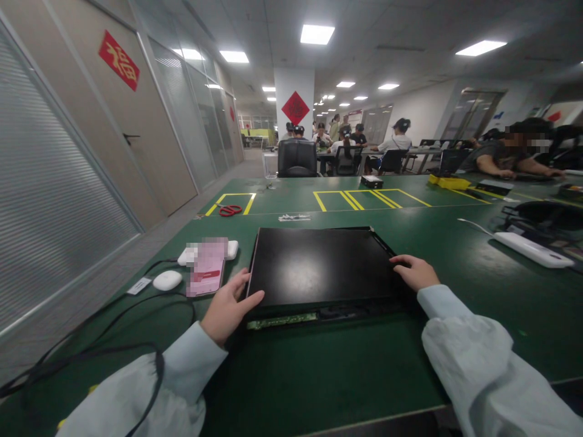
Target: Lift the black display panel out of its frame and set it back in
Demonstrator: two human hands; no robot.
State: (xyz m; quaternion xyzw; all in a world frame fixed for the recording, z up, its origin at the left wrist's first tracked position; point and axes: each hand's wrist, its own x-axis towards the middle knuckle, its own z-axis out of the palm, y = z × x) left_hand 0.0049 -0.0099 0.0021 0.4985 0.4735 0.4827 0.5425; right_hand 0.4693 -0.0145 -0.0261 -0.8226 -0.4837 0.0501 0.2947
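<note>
A flat black LCD panel (323,267) is in front of me over the green table, its glossy face up and reflecting light. A green circuit strip (281,320) shows along its near edge, and a dark frame or backing (382,241) sticks out past its far right corner. My left hand (231,306) grips the left edge, thumb over the near left corner and fingers along the side. On the opposite edge, my right hand (415,273) is closed with its fingertips at the rim; its thumb is mostly hidden.
Left of the panel lie a pink-screened phone (208,267), a white mouse (167,280) and black cables (132,303). Red-handled scissors (230,210) lie beyond, near yellow tape outlines (350,199). A white power strip (532,249) is at right. A co-worker (505,155) sits at far right.
</note>
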